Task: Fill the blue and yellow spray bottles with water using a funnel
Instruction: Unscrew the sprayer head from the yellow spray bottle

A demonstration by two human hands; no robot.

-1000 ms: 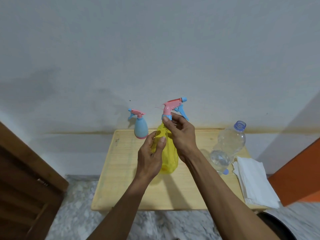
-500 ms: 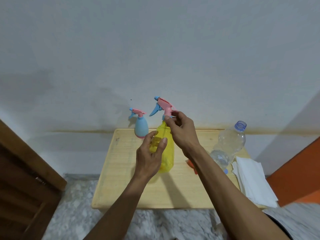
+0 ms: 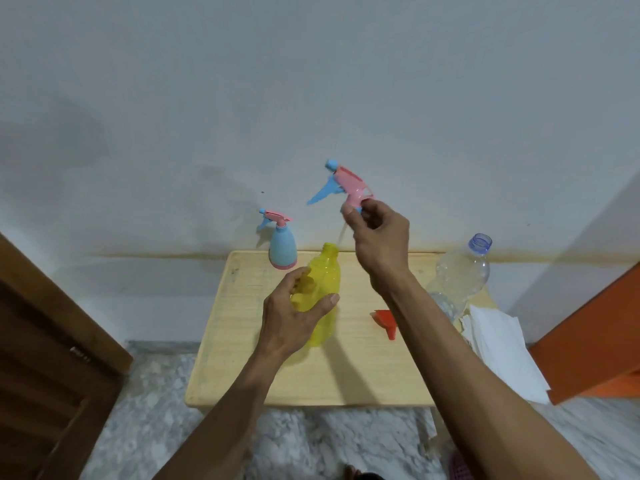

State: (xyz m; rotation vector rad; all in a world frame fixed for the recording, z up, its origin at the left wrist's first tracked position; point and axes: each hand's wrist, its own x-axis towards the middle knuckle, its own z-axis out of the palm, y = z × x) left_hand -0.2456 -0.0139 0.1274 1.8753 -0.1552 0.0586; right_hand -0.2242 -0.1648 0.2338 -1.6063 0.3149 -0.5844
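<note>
Wooden tabletop point(image 3: 346, 382): carries clear water bottle point(image 3: 462, 271) at right, uncapped, beside white tissues point(image 3: 498, 351); blue spray bottle point(image 3: 282, 249) at far edge, head on; red funnel point(image 3: 385, 322) lying on its side, below the right forearm. Yellow spray bottle point(image 3: 323, 289): upright, neck open, body gripped by left hand point(image 3: 294, 320). Pink-and-blue spray head point(image 3: 343, 187): pinched in right hand point(image 3: 379, 233), lifted above and right of the neck; funnel lies nearer the right hand.

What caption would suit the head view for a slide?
Left hand grips the open translucent yellow plastic bottle; right hand lifts its pink-and-blue trigger sprayer head clear.
</note>
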